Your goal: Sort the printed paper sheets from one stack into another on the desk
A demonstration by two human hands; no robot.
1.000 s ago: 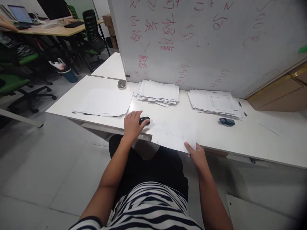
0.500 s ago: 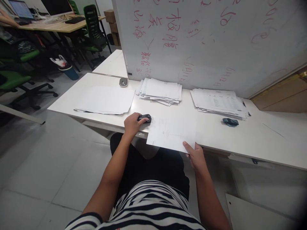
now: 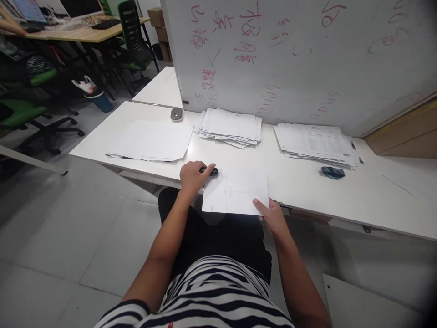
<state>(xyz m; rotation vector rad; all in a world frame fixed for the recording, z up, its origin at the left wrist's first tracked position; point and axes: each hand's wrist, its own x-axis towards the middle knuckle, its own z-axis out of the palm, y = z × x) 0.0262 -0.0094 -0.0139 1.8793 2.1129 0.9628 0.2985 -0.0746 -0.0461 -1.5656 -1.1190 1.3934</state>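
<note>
My left hand (image 3: pixel 193 176) is closed over a small black stapler (image 3: pixel 210 171) at the front edge of the white table (image 3: pixel 307 191). Its index finger lies along the stapler's top. My right hand (image 3: pixel 269 217) pinches the near right corner of a printed sheet of paper (image 3: pixel 235 191), thumb on top. The sheet lies flat on the table, its near edge hanging over the front, with its left corner close to the stapler.
Three paper piles lie further back: a flat one at left (image 3: pixel 150 141), a fanned one in the middle (image 3: pixel 232 125), another at right (image 3: pixel 314 143). A small grey device (image 3: pixel 176 115), a dark clip (image 3: pixel 332 171), a whiteboard (image 3: pixel 290 54) behind; chairs and desks at far left.
My right hand has drawn the sheet leftward and turned it square to the table edge. My left hand has closed over the stapler, which has barely shifted.
</note>
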